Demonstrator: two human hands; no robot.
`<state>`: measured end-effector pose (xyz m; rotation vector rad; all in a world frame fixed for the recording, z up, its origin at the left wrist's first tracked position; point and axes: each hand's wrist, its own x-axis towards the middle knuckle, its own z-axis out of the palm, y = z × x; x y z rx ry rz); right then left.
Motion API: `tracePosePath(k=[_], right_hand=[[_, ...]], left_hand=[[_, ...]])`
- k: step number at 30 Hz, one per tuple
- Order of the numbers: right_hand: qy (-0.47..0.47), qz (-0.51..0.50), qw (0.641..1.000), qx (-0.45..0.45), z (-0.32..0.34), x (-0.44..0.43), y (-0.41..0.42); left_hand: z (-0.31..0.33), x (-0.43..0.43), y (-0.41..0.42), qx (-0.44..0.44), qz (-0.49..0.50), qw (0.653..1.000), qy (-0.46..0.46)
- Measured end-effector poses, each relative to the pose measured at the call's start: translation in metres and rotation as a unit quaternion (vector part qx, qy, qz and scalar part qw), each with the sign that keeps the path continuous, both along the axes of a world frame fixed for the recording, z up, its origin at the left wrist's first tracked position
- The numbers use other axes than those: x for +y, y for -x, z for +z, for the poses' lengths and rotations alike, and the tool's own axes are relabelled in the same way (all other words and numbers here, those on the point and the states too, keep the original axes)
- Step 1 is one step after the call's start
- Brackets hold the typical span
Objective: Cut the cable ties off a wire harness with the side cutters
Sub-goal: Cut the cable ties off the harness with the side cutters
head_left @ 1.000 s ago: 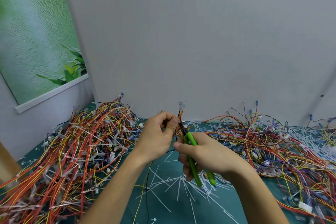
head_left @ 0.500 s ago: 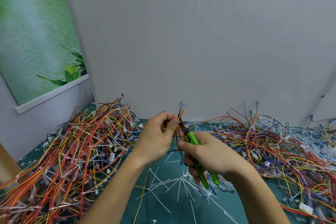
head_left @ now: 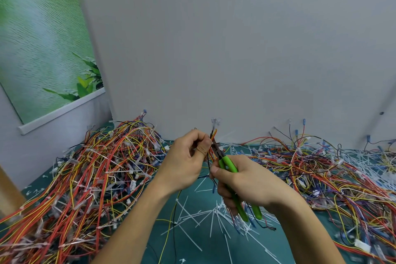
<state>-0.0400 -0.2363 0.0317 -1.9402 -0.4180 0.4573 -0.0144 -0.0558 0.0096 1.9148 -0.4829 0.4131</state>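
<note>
Above the green mat point(head_left: 192, 240), my left hand point(head_left: 184, 165) pinches the wire harness point(head_left: 213, 134) upright; my right hand point(head_left: 246, 184) grips the side cutters point(head_left: 229, 166), nose pointing up-left at it.

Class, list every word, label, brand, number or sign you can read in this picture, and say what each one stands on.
No text in this view can be read.
The side cutters: plain green handles, no brand showing.
The wire harness: nothing readable on it.
The white tag among the piled wires, and others like it: too small and blurred to read.
The wall poster: leaves and water only, no words.
</note>
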Motion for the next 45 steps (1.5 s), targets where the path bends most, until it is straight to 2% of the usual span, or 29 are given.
tracePosePath(k=[12, 21, 33, 40, 45], right_hand=[[-0.03, 0.009, 0.999, 0.042, 0.0003, 0.0056, 0.0001], [0.002, 0.009, 1.0, -0.012, -0.006, -0.0001, -0.0052], [-0.024, 0.016, 0.999, 0.037, 0.0012, 0.0034, 0.0007], [0.015, -0.005, 1.0, -0.024, -0.0064, 0.0004, -0.0046], [0.016, -0.014, 1.0, -0.016, -0.0035, -0.0008, -0.0033]], left_hand=[[-0.0025, 0.0013, -0.0023, -0.016, 0.005, 1.0, -0.012], [-0.0021, 0.0017, -0.0014, -0.012, -0.001, 1.0, 0.008], [-0.0024, -0.0006, -0.0008, -0.008, 0.018, 1.0, -0.017], [-0.0024, -0.0004, -0.0017, -0.003, 0.012, 1.0, -0.004], [-0.0022, -0.001, -0.002, 0.0, 0.014, 1.0, -0.009]])
